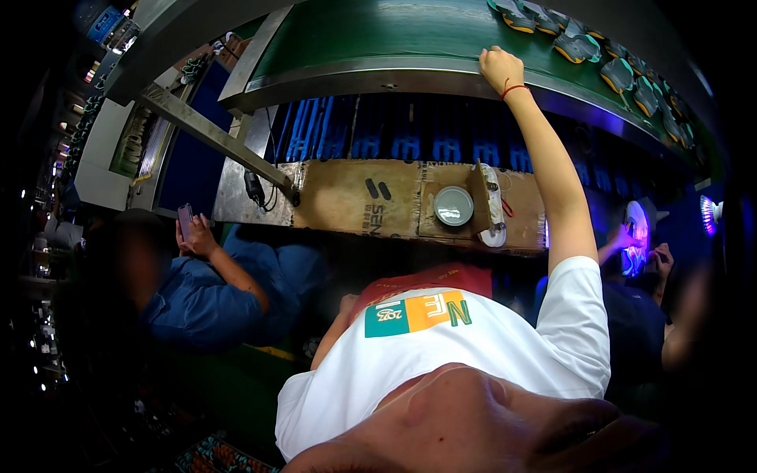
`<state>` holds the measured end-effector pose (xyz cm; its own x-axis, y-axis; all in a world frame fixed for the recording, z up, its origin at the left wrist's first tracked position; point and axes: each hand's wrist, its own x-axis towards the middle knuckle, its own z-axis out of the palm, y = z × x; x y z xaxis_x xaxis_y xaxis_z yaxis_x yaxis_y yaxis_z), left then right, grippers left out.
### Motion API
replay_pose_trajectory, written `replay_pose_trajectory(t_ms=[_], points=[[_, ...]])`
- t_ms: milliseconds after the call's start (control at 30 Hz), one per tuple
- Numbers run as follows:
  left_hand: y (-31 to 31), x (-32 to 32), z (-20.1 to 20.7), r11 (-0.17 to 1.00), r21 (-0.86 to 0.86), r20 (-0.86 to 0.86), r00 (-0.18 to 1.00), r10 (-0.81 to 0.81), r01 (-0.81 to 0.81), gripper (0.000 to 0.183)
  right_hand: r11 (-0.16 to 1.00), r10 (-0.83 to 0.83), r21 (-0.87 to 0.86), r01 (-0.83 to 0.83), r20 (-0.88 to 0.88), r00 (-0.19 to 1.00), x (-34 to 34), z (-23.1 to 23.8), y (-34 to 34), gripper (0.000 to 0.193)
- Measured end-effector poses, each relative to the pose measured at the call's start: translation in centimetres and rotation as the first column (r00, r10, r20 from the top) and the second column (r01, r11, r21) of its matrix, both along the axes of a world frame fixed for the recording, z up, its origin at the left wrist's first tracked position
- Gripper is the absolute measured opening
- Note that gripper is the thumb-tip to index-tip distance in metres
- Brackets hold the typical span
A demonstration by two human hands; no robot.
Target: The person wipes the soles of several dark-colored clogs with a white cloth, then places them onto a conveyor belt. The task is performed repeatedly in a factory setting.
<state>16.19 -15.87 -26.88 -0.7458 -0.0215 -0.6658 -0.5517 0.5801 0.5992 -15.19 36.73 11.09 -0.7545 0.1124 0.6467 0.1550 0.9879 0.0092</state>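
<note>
My right arm (560, 189) reaches forward to the green conveyor belt (378, 35). At its end my right hand (502, 69) rests by the belt's metal rim (355, 79), fingers curled into a loose fist with nothing visible in them. A red string bracelet (514, 88) circles that wrist. My left hand (347, 303) is low against the red apron (441, 281) at my waist; its fingers are mostly hidden. Grey shoe uppers (577, 46) with teal and orange trim lie in rows on the belt, to the right of my right hand.
A cardboard-covered shelf (355, 197) below the belt holds a round pale dish (453, 206) and an upright white shoe sole (494, 206). At left a person (213, 292) in blue holds a phone (185, 221). At right another person's hands (623, 238) hold a purple-lit sole (635, 236).
</note>
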Motion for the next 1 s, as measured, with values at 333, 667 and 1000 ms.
replay_pose_trajectory(t_ms=[333, 667, 1000], points=[[-0.5, 0.0, -0.2, 0.999, 0.049, -0.027, 0.999, -0.019, 0.02, 0.033, 0.999, -0.005, -0.036, 0.004, -0.035, 0.999, -0.1, -0.5, 0.4, 0.039], [-0.8, -0.3, -1.8, 0.999, 0.002, 0.121, 0.992, -0.043, 0.043, 0.04, 0.998, -0.016, -0.056, 0.015, -0.022, 1.0, 0.5, -0.5, 0.4, 0.039], [-0.8, 0.1, -2.8, 0.996, -0.06, -0.001, 0.997, -0.073, 0.073, 0.039, 0.999, -0.013, -0.049, 0.012, -0.019, 1.0, 0.7, -0.7, 0.9, 0.038]])
